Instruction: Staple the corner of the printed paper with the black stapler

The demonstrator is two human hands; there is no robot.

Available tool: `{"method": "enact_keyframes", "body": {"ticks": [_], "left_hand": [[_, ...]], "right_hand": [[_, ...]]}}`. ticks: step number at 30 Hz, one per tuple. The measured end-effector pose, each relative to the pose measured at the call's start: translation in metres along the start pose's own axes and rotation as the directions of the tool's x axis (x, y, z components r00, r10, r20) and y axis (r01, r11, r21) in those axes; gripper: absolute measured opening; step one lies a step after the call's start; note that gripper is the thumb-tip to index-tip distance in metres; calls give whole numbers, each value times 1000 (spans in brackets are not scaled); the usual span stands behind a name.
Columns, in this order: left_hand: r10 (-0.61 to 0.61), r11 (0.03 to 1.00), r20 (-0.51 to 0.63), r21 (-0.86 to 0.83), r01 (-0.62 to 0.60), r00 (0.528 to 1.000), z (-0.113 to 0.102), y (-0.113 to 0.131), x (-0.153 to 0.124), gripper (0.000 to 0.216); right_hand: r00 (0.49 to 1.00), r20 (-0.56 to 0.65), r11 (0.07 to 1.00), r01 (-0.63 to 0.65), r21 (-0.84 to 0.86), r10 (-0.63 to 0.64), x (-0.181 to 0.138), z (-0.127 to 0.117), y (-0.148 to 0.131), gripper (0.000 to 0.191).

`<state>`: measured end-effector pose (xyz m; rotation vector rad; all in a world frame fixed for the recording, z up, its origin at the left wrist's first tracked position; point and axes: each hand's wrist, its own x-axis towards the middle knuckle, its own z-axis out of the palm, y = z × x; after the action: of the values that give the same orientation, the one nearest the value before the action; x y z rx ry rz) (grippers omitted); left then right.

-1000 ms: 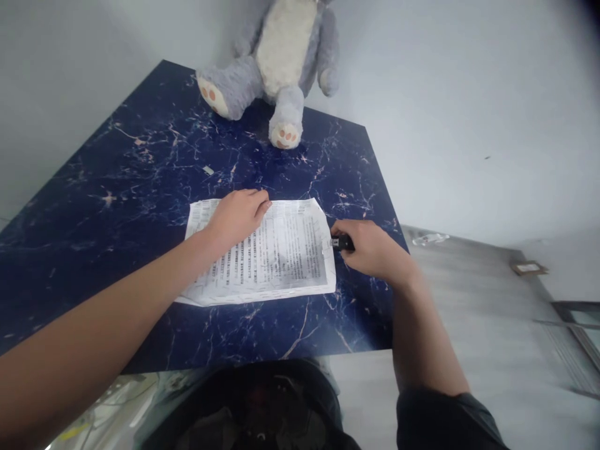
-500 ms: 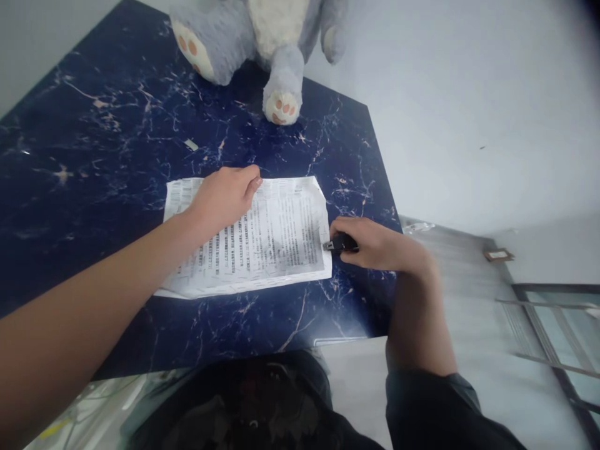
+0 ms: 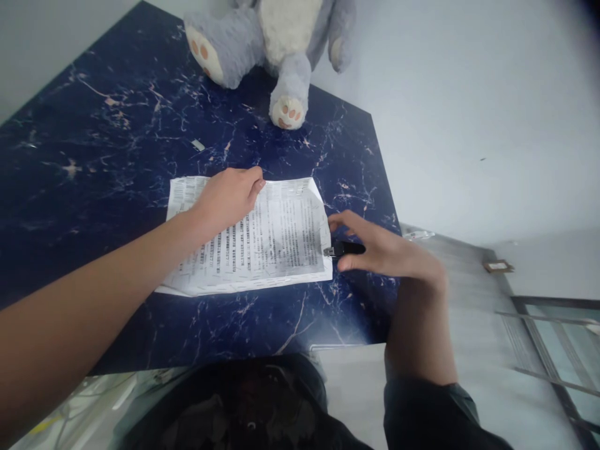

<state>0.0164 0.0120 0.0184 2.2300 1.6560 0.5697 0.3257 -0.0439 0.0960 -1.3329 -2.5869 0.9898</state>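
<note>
A stack of printed sheets (image 3: 281, 237), slightly crumpled at its edges, lies flat on the table. My left hand (image 3: 233, 195) rests on it, fingers curled at the far edge and thumb tip near them, holding the sheets down. At the right edge of the stack is a small black stapler (image 3: 350, 249), its metal nose over the paper margin. My right hand (image 3: 375, 245) is around the stapler with fingers apart. The thumb lies along the near side; a gap shows between the stapler and the raised fingers on its far side.
A dark blue marbled table (image 3: 117, 206) bears the papers. A grey plush toy (image 3: 289, 94) sits at the far side. A small pale piece (image 3: 197, 145) lies beyond the papers. At right, a little brown box (image 3: 498, 266) and a metal-framed rack (image 3: 539, 331) stand lower down.
My right hand has loosened around the stapler, its fingers spreading away from it. The stapler's nose stays at the paper's edge. My left hand keeps its place; the view has shifted slightly.
</note>
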Motion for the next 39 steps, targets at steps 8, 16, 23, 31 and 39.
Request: {"method": "enact_keyframes", "body": {"ticks": [8,16,23,31,39], "left_hand": [[17,1000,-4,25,-17,1000,0,2,0,27],[97,991,-13,91,-96,995,4,-2,1,24],[186,970,-73,172,-171,980,0,-2,-2,18],[240,964,-44,127,-233,970,2,7,-9,22],[-15,720,-292,-667,-192,956,17,34,-25,25]], "right_hand": [[882,-466,952,-202,-229,74,41,56,-17,36],[869,-494,944,-186,-272,29,50,61,-16,25],[963,46,964,266,22,-267,15,-17,26,51],[995,-72,995,76,62,-71,-9,-40,77,27],[767,-641,998,21,62,24,30,4,19,44]]}}
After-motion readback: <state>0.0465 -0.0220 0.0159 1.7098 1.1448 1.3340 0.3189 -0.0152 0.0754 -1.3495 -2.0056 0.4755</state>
